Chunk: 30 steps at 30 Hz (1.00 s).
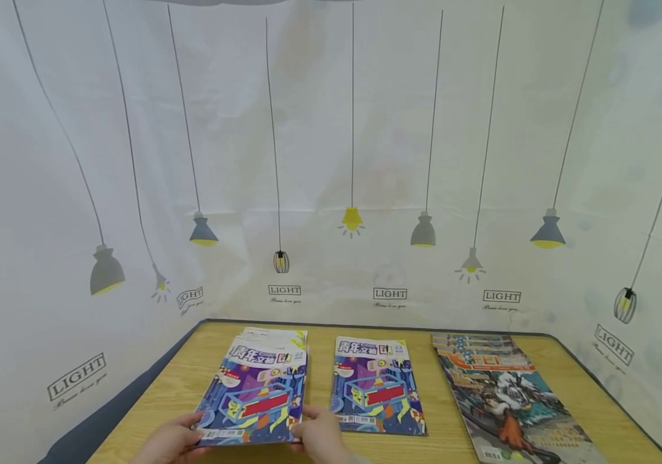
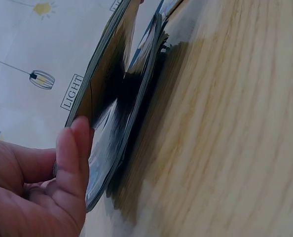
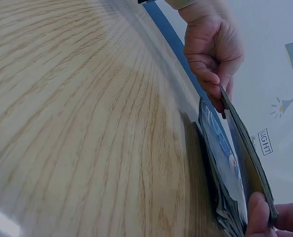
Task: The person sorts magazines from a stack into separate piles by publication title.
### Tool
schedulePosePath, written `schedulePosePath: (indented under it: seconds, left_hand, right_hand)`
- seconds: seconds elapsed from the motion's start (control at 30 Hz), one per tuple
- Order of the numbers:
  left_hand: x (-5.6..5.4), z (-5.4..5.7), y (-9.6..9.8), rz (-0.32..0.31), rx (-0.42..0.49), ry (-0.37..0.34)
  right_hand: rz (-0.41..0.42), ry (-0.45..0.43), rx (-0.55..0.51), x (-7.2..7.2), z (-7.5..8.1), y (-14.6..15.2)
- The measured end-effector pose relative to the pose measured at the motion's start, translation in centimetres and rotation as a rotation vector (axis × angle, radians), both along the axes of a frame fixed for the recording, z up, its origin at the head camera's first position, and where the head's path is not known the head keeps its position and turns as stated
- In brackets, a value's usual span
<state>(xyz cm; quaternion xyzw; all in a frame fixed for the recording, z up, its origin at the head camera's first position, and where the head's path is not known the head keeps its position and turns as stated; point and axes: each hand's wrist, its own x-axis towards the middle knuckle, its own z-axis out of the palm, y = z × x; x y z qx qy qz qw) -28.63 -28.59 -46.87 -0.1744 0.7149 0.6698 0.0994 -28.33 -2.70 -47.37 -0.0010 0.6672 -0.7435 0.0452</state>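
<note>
My left hand point(image 1: 169, 441) and right hand point(image 1: 321, 437) pinch the near corners of a magazine point(image 1: 256, 393) with a purple and blue cover, a white title band and a red box drawing. The magazine is tilted, its near edge raised above a stack of magazines point(image 3: 218, 148) on the left of the table. In the left wrist view, a wedge-shaped gap shows between the held magazine and the stack point(image 2: 109, 158). Behind it in the head view, only the stack's far edges show. Right of my right hand lies a magazine point(image 1: 378, 390) with the same cover.
At the right side of the wooden table point(image 1: 151, 412), several magazines with a dark fantasy cover point(image 1: 510, 399) lie overlapped in a stack. A white curtain point(image 1: 331, 129) printed with hanging lamps surrounds the table's back and sides. Dark edging point(image 1: 377, 327) runs along the table's far rim.
</note>
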Motion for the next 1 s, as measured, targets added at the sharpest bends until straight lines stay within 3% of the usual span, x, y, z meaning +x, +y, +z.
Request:
schedulePosePath:
  seconds: [0.17,0.47,0.8,1.0]
  left_hand:
    - [-0.1,0.0,-0.8,-0.032,-0.159,0.03]
    - [-0.3,0.6,-1.2,-0.058,-0.318,0.101]
    - [-1.5,-0.5,-1.6,-0.018,-0.409,0.073]
    - [-1.6,-1.0,-1.6,0.019,-0.43,0.098]
  right_hand:
    - [0.004,0.003,-0.005,-0.2,-0.3,-1.1]
    - [-0.013,-0.069,-0.001,-0.7,-0.2,-2.2]
    - [-0.065,-0.089,0.157,-1.5,-0.8,-3.4]
    - [-0.062,-0.084,0.275,-1.9,-1.3,-2.8]
